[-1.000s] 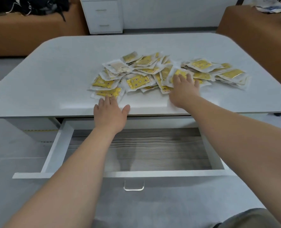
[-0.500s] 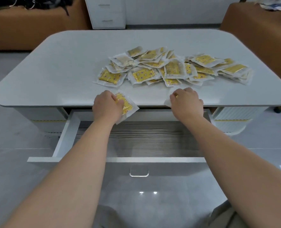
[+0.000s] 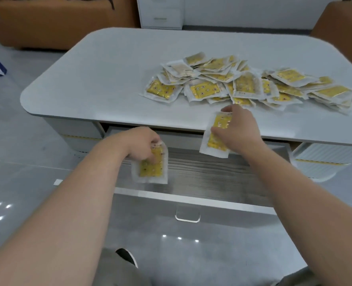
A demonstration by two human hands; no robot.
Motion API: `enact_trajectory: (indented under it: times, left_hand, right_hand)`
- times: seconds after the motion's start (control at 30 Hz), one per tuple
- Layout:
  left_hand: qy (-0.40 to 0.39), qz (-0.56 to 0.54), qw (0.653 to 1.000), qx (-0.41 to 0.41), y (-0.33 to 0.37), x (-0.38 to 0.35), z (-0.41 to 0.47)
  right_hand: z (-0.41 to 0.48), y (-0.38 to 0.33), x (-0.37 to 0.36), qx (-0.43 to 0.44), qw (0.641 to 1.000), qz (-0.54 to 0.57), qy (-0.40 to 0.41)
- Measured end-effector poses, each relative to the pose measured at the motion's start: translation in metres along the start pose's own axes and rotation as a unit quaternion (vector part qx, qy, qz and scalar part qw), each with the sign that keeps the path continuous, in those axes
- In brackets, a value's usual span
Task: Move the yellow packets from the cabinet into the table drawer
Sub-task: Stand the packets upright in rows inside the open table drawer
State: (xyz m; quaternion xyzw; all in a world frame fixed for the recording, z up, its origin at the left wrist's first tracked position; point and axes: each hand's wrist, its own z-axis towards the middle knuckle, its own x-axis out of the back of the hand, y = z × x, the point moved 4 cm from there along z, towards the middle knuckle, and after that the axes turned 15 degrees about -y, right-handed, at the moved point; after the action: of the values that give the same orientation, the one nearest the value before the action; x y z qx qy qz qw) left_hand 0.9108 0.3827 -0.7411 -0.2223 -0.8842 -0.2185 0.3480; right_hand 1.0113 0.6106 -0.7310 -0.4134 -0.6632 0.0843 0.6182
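Over the open drawer point(image 3: 212, 176), the left hand point(image 3: 142, 144) pinches one yellow packet point(image 3: 150, 170) by its top, dangling it low. Right hand point(image 3: 240, 131) clamps a second packet point(image 3: 213, 144) at the desk point(image 3: 109, 79) front edge, half overhanging. Behind, the pile of yellow packets point(image 3: 253, 87) sprawls across the desk's right side.

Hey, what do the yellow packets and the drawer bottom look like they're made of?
The yellow packets: likely thin plastic film, glossy yellow centre with translucent white sealed border. The drawer bottom: seems wood-grain laminate, grey streaked, matte.
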Motion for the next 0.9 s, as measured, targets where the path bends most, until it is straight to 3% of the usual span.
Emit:
enact_trajectory:
  times: [0.1, 0.23, 0.47, 0.67, 0.9]
  left_hand:
    - [-0.095, 0.05, 0.989, 0.098, -0.042, -0.018, 0.0]
    - [-0.099, -0.014, 0.987, 0.123, -0.085, -0.038, 0.019]
    - [-0.105, -0.008, 0.984, 0.145, -0.109, -0.057, 0.049]
    - [-0.06, 0.027, 0.986, 0.154, -0.123, -0.052, 0.063]
    - [-0.096, 0.076, 0.986, 0.113, -0.123, -0.046, 0.072]
  right_hand:
    - [-0.007, -0.036, -0.051, 0.077, 0.989, 0.015, -0.124]
    - [-0.008, -0.05, -0.109, 0.089, 0.968, 0.0, -0.236]
    - [0.015, -0.061, -0.153, 0.073, 0.958, -0.016, -0.276]
    - [0.035, -0.067, -0.175, 0.05, 0.944, -0.032, -0.325]
    - [0.047, -0.067, -0.19, -0.025, 0.929, 0.065, -0.365]
